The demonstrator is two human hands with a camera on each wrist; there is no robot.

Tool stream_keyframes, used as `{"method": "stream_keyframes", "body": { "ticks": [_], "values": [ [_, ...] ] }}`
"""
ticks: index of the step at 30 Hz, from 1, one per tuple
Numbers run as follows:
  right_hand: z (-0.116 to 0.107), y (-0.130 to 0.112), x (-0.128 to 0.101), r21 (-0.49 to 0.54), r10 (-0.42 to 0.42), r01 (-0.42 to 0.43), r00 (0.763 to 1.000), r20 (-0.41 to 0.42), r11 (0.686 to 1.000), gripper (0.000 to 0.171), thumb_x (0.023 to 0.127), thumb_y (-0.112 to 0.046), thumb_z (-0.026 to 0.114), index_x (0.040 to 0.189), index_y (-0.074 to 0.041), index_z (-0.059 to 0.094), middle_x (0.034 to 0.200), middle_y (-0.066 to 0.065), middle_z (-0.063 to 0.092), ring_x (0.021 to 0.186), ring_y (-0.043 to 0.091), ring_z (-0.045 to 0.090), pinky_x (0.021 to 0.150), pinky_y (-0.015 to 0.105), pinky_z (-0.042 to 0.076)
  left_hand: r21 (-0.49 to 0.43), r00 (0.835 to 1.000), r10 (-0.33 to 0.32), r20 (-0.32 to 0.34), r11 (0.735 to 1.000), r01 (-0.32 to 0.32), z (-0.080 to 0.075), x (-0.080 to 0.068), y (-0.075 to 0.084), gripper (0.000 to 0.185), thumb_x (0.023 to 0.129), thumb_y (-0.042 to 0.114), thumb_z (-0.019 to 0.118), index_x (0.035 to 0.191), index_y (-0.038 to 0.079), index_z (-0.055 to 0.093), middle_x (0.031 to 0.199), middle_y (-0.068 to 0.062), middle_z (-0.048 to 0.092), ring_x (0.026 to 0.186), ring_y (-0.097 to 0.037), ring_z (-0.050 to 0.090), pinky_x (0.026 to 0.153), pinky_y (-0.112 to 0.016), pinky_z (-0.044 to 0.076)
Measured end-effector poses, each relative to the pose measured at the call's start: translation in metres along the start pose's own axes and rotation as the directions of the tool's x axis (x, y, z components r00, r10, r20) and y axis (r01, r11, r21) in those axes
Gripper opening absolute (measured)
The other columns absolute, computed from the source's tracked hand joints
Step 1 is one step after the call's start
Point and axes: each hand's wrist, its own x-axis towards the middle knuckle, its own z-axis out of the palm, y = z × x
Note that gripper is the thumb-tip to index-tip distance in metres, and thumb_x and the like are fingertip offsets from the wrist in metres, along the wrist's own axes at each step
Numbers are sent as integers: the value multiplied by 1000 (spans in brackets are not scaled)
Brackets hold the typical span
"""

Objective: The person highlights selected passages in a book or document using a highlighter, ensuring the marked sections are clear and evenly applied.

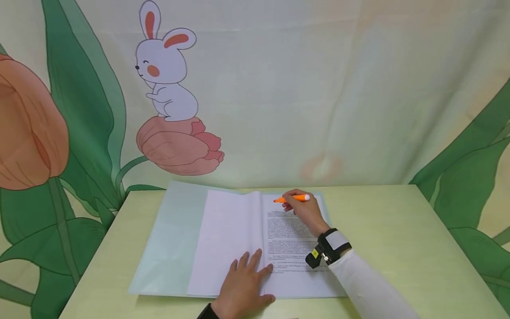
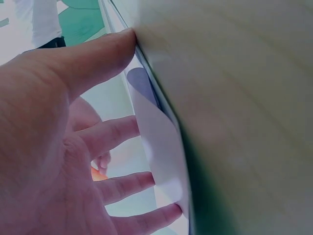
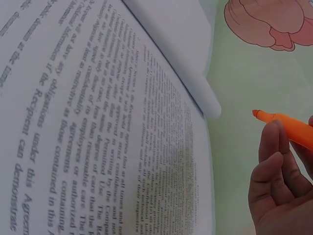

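An orange highlighter (image 1: 301,198) with a white rear end is pinched in my right hand (image 1: 306,213), held over the top of a printed page (image 1: 292,257). Its bare tip (image 3: 256,113) points left, and a gap shows between it and the paper in the right wrist view. My left hand (image 1: 245,285) rests with spread, straight fingers near the fold at the bottom of the open document. In the left wrist view, the fingertips touch the white paper (image 2: 161,137), while the thumb lies at the lower edge. A blank page (image 1: 225,239) forms the document's left side.
A pale blue-green folder cover (image 1: 169,248) lies opened under the pages, sticking out to the left. Everything sits on a light yellow-green table (image 1: 406,248). Behind it hangs a curtain (image 1: 279,97) printed with a rabbit and tulips. My right wrist wears a strapped camera (image 1: 314,257).
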Motion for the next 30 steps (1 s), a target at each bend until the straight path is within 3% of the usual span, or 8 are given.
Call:
{"method": "stream_keyframes", "body": {
  "ticks": [9,13,30],
  "values": [
    [11,14,2,-47,42,-44,999,-32,998,25,92,-36,64,106,-17,73,89,7,74,86,29,70,68,27,47,-2,999,-3,32,1000,3,0,1,0,68,78,63,69,136,31,59,155,-11,40,136,-41,42,106,-61,38],
    [15,19,4,-66,68,-69,997,-27,995,24,92,-35,64,106,-18,74,88,6,75,82,23,69,68,27,45,3,1000,1,26,1000,-1,-1,1,0,68,78,63,69,137,30,59,155,-11,40,137,-41,42,106,-61,38],
    [23,27,6,-91,32,-36,998,-49,995,24,91,-31,64,104,-15,74,84,4,74,75,18,68,72,26,48,18,1000,10,-2,1000,-10,-3,-1,0,67,78,62,70,135,29,60,154,-12,41,135,-41,43,106,-60,39]
  ]
}}
